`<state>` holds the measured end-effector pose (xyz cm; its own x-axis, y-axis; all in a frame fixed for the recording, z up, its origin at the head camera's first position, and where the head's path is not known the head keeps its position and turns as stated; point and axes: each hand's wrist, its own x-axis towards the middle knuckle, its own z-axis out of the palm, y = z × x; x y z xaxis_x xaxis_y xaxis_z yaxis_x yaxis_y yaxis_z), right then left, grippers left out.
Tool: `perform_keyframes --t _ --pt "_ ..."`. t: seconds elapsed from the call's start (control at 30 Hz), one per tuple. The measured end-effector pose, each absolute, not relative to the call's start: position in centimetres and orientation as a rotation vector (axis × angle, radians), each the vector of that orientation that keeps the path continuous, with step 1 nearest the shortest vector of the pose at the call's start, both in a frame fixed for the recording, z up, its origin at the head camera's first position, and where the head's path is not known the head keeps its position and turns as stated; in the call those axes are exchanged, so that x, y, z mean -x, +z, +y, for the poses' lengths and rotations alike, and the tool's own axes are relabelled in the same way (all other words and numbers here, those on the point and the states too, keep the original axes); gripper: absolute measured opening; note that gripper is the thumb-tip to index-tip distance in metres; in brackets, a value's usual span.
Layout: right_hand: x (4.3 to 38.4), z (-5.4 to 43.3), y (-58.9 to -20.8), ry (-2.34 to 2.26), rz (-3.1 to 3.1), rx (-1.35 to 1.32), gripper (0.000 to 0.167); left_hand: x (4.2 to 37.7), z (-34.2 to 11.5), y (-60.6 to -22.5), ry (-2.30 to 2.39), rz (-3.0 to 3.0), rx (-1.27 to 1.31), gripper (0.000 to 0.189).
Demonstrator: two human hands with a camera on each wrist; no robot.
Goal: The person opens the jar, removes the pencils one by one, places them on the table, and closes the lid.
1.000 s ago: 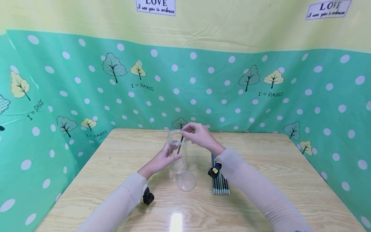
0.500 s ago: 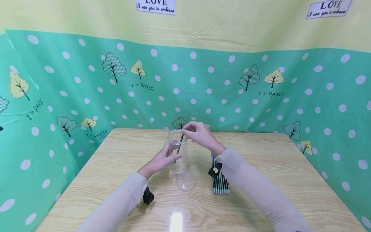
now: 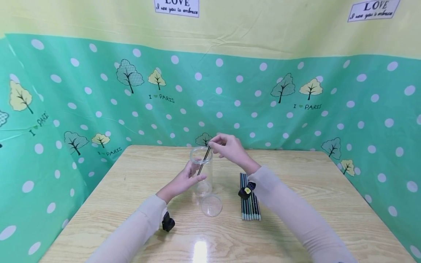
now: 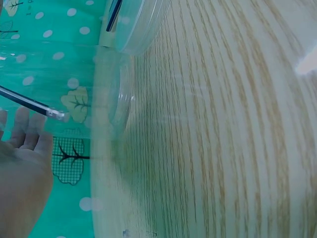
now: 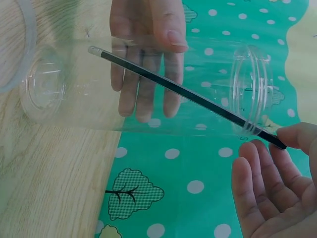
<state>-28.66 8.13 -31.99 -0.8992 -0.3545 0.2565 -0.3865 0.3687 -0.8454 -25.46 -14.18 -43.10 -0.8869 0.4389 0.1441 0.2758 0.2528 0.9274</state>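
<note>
My left hand (image 3: 183,182) grips a clear plastic jar (image 3: 208,174) that stands upright on the table, thumb in front and fingers behind its wall. A thick clear rim (image 5: 252,89) circles its uncovered mouth. Thumb and fingertips of my right hand (image 3: 231,149) pinch a dark pencil (image 5: 173,88) near its black end, just outside the mouth. The pencil slants down into the jar, its pale eraser end (image 5: 95,50) inside and above the jar's base. No other pencil shows in the jar.
A round clear lid (image 3: 212,205) lies on the wooden table (image 3: 296,190) in front of the jar. A row of several dark pencils (image 3: 250,211) lies to the right, partly under my right wrist camera. A patterned green curtain (image 3: 230,95) hangs behind.
The pencil first went a little deeper into the jar, then came up again and tilted more. My right hand has shifted slightly up and right. The left hand and jar stayed still.
</note>
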Motion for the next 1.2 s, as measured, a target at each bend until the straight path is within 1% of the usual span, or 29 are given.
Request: perform_keyframes --t 0.57,0.73,0.83,1.03,1.2 --pt "28.3 9.8 -30.3 1.741 -2.444 -0.74 0.024 25.4 -14.1 -43.2 1.692 2.377 -0.672 0.081" --pt "28.0 10.5 -29.5 1.745 -2.407 -0.732 0.027 25.4 -14.1 -43.2 1.694 2.391 -0.679 0.076" --pt "28.0 11.0 -29.1 1.739 -2.385 -0.723 0.03 25.4 -14.2 -43.3 1.692 2.397 -0.674 0.076" --pt "27.7 11.8 -28.3 1.731 -2.327 -0.718 0.029 25.4 -14.2 -43.4 1.679 2.404 -0.643 0.075" --pt "27.3 12.3 -27.5 1.733 -2.32 -0.703 0.034 25.4 -14.2 -43.4 1.677 2.401 -0.649 0.075"
